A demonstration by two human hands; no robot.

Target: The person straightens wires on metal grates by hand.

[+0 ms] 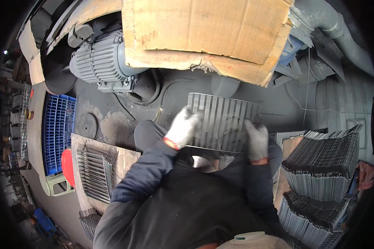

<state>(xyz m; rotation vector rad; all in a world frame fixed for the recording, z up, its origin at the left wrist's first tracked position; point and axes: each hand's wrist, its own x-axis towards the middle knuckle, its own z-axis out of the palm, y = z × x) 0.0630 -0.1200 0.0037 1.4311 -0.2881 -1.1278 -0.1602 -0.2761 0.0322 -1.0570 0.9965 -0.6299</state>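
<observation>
A flat metal grate (224, 122) with parallel slats, light and dark, spans the space between my hands, above my lap. My left hand (183, 128), in a white knit glove, grips its left edge. At the right edge is my right hand (257, 140), gloved the same way, with its fingers curled round the rim and somewhat blurred. The grate's lower part also looks smeared by motion. Both hands' fingertips are partly hidden by the grate or by blur.
Tall stacks of similar grates (320, 166) stand at my right. Several more grates (94, 172) lie on a board at my left, near a blue plastic crate (59, 133). Ahead are a grey electric motor (97, 62), a cardboard sheet (203, 33) and a ribbed duct (340, 35).
</observation>
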